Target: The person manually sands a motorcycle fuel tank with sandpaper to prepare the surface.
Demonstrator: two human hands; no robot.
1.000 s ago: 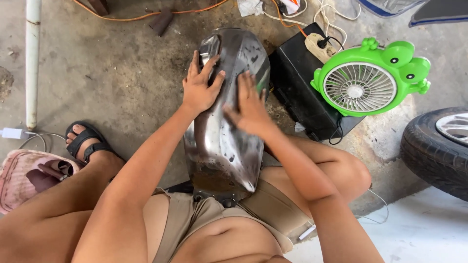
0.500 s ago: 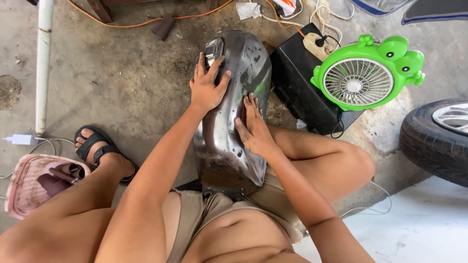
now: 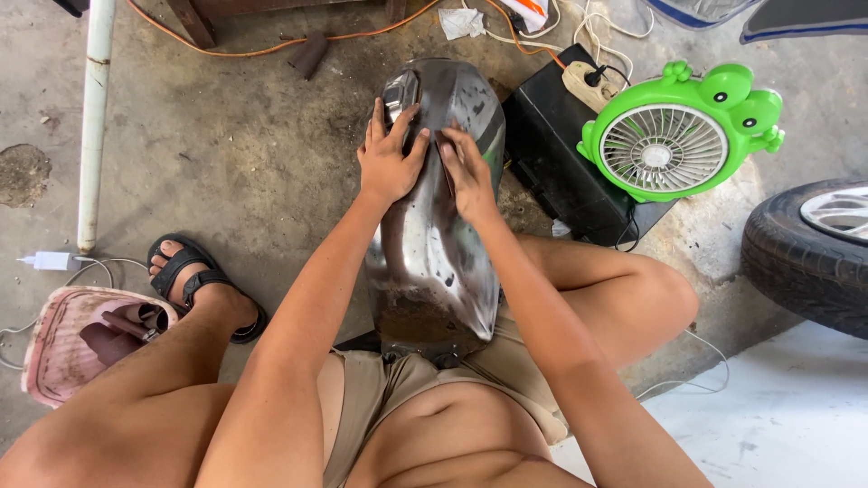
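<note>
A bare grey metal fuel tank [image 3: 432, 262] lies lengthwise between my knees, its far end pointing away from me. My left hand [image 3: 389, 158] rests flat on the tank's far upper part with the fingers spread. Just to its right, my right hand [image 3: 468, 172] presses flat on the tank's top ridge, fingers together and pointing away. Whether anything lies under that palm is hidden. The tank's near end looks rusty and dull.
A green frog-shaped fan [image 3: 674, 136] stands on a black box [image 3: 551, 172] right of the tank, beside a power strip [image 3: 592, 86]. A tyre [image 3: 809, 258] is far right. A white pipe [image 3: 93, 117], a pink basket [image 3: 77, 343] and cables lie left.
My right hand slid down the tank's right side toward me, then back up to the far end beside my left hand. The left hand stayed near the tank's far end.
</note>
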